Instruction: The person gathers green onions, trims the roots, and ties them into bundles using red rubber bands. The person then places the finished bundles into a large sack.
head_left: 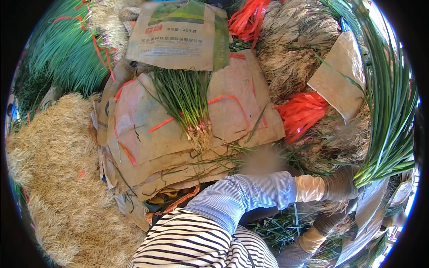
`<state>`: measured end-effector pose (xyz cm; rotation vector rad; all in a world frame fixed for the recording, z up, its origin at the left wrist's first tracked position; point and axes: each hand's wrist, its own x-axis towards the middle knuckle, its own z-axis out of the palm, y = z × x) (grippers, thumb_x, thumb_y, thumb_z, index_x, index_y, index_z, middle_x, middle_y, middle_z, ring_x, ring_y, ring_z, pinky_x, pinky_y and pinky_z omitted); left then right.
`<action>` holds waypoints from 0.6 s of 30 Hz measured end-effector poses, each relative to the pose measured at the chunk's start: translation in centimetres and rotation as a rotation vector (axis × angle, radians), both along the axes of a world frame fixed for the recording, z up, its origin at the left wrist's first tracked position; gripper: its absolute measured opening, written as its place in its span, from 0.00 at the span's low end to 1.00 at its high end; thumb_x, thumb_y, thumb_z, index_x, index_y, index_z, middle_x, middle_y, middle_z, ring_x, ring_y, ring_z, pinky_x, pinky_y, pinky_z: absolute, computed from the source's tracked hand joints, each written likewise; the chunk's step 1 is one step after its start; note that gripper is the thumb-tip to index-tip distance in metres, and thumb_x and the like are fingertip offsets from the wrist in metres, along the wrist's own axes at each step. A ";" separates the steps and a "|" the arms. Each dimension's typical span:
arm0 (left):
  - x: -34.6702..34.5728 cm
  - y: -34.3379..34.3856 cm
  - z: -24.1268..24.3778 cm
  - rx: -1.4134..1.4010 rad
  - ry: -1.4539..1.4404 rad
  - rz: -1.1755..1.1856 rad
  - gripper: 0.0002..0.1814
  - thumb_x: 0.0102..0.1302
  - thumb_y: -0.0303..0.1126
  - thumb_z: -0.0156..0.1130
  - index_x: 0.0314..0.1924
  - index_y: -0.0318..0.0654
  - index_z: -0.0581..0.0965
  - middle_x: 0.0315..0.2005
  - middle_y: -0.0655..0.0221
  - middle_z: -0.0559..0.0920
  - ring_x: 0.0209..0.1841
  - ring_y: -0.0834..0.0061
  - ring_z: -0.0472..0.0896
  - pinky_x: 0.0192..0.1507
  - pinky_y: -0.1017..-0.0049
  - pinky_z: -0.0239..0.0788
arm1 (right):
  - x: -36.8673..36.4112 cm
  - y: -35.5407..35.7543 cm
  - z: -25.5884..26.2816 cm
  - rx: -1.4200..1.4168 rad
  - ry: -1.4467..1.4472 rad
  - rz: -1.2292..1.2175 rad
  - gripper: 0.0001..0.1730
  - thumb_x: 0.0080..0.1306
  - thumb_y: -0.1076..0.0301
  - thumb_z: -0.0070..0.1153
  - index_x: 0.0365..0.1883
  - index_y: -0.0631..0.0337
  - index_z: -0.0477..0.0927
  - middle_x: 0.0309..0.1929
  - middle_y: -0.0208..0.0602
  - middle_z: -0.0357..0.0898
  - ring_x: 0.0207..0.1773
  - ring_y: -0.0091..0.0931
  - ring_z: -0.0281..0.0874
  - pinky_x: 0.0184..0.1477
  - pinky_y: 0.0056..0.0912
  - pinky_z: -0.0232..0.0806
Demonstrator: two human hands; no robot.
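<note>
My left hand [340,183], in a dark glove, reaches to the right and grips a large bunch of long green scallions [390,110]. The leaves rise along the right side and curve at the picture's rim. Pale roots [335,205] hang just below this hand. Lower down, my gloved right hand [331,221] is close to those roots; its fingers are partly hidden, so its grip is unclear. Before me, a smaller scallion bunch [187,100] lies on stacked woven sacks [231,124], roots towards me. A printed sack [174,37] covers its leaf tips.
Red plastic ribbons [303,115] lie right of the sacks, with another red ribbon bundle [248,20] farther back. A broad mass of pale roots [67,187] fills the left. Tied scallions [67,53] are at upper left. A stiff beige sheet [342,73] leans at right.
</note>
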<state>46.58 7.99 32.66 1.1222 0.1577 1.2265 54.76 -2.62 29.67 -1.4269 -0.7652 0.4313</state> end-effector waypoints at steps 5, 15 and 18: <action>4.7 3.6 -4.6 0.982 -0.196 -0.407 0.12 0.67 0.40 0.55 0.40 0.40 0.76 0.37 0.65 0.80 0.44 0.67 0.77 0.54 0.62 0.65 | 0.0 -0.9 -1.7 -0.076 0.110 0.095 0.27 0.71 0.55 0.46 0.61 0.65 0.65 0.56 0.35 0.68 0.56 0.28 0.65 0.60 0.31 0.58; -0.1 0.8 -2.7 -0.148 0.161 -0.312 0.23 0.51 0.23 0.63 0.50 0.34 0.73 0.33 0.73 0.77 0.36 0.80 0.75 0.41 0.79 0.68 | 9.3 -9.2 -5.2 -0.217 0.155 -0.231 0.16 0.66 0.69 0.53 0.52 0.63 0.77 0.46 0.31 0.79 0.49 0.23 0.76 0.51 0.25 0.68; 0.4 -0.8 -2.0 -0.113 0.235 -0.342 0.24 0.50 0.23 0.64 0.50 0.34 0.72 0.33 0.71 0.78 0.37 0.78 0.75 0.43 0.77 0.69 | 18.2 -11.2 -6.2 -0.201 -0.298 -0.591 0.17 0.64 0.67 0.54 0.51 0.60 0.78 0.50 0.43 0.78 0.52 0.32 0.77 0.52 0.36 0.70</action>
